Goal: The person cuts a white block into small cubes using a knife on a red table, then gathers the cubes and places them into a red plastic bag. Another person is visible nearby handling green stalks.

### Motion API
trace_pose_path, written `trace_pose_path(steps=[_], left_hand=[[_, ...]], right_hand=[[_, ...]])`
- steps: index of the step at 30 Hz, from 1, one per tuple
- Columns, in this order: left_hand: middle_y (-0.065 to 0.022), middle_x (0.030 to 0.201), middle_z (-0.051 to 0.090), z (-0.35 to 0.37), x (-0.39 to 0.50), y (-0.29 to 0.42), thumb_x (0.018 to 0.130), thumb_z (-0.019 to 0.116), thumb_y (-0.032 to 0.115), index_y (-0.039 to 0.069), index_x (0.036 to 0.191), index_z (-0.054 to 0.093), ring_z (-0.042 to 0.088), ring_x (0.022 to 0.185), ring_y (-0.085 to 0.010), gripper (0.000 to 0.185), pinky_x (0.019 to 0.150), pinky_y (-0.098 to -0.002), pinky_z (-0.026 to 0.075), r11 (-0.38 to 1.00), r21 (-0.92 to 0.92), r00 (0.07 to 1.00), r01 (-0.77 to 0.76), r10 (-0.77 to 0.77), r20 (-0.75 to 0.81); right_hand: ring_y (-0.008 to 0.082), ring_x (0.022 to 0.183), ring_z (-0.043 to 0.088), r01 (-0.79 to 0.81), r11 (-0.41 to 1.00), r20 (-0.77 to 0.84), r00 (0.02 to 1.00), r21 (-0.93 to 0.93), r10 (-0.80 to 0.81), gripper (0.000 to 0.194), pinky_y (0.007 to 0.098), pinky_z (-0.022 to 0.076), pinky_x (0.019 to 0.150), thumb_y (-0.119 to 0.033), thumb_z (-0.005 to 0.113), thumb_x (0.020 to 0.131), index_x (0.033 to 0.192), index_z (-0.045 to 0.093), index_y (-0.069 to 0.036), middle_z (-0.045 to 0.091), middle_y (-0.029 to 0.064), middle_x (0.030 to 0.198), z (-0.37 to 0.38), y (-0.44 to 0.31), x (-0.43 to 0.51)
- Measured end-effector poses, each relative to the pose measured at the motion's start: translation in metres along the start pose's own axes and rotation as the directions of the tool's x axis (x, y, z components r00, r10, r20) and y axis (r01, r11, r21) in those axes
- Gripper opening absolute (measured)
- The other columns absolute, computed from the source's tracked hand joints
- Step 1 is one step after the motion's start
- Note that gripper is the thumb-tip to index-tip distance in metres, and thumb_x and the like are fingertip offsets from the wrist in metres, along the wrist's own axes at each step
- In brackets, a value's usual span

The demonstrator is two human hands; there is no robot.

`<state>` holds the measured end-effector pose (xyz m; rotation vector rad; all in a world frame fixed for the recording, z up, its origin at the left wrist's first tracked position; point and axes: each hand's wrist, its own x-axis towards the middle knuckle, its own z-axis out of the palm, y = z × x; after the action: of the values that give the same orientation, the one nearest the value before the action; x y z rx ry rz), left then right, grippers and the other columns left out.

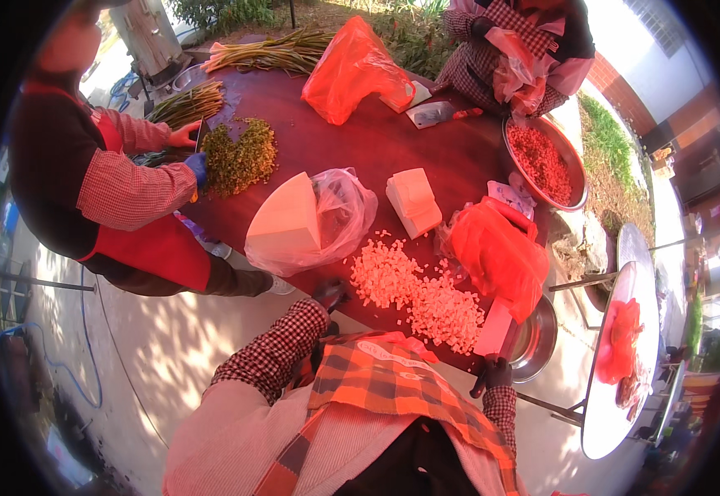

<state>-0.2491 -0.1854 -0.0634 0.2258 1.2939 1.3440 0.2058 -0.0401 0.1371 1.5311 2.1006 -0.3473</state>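
On the dark red table two joined heaps of small pale cubes (419,291) lie before me. My left hand (330,294), in a dark glove, is at the table's edge beside the left heap; its fingers are too dark to read. My right hand (497,372), also gloved, grips the handle of a cleaver (497,330), whose broad blade lies right of the cubes. Farther in stands a pale block (414,201) in slices. Left of it, a larger pale block (285,217) sits partly in a clear plastic bag (346,211). A red plastic bag (497,251) lies behind the cleaver.
At left a co-worker cuts chopped greens (240,155) beside bundled stalks (189,102). Another person at the far right holds a plastic bag above a metal basin (543,162) of cubes. A second cleaver (431,114) lies far back; a steel bowl (533,341) is beyond the right edge.
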Motion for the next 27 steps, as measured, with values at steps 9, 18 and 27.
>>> trace_pose_path(steps=[9, 18, 27], left_hand=[[-0.0067, 0.076, 0.063, 0.016, 0.01, 0.003, 0.088, 0.059, 0.017, 0.003, 0.093, 0.061, 0.062, 0.065, -0.0162, 0.015, 0.06, -0.028, 0.051, 0.995, -0.052, 0.996, -0.087, 0.087, -0.001], [-0.0069, 0.077, 0.063, 0.009, 0.01, -0.002, 0.088, 0.06, 0.017, 0.003, 0.094, 0.06, 0.062, 0.065, -0.0165, 0.015, 0.06, -0.0279, 0.051, 0.997, -0.042, 0.998, -0.064, 0.063, -0.018], [-0.0071, 0.077, 0.063, 0.016, -0.009, 0.018, 0.088, 0.061, 0.017, 0.002, 0.095, 0.059, 0.062, 0.066, -0.0169, 0.016, 0.06, -0.0278, 0.051, 0.999, -0.043, 1.0, -0.001, 0.0, -0.025]], right_hand=[[0.0379, 0.101, 0.057, -0.001, 0.976, -0.154, 0.987, 0.217, 0.035, 0.062, 0.043, 0.0491, 0.085, -0.038, 0.074, 0.062, 0.11, 0.058, -0.002, 0.059, 0.0238, 0.109, 0.016, 0.002, -0.008], [0.0371, 0.103, 0.056, 0.193, 0.935, -0.077, 0.971, -0.297, -0.225, 0.089, 0.0386, 0.0498, 0.087, -0.03, 0.084, 0.039, 0.12, 0.054, -0.007, 0.054, 0.021, 0.115, 0.064, 0.034, 0.024], [0.031, 0.1, 0.056, -0.016, 0.995, -0.239, 0.97, 0.095, 0.039, 0.048, 0.0397, 0.0485, 0.085, -0.027, 0.069, 0.072, 0.113, 0.056, -0.006, 0.056, 0.0167, 0.108, 0.04, 0.008, -0.001]])
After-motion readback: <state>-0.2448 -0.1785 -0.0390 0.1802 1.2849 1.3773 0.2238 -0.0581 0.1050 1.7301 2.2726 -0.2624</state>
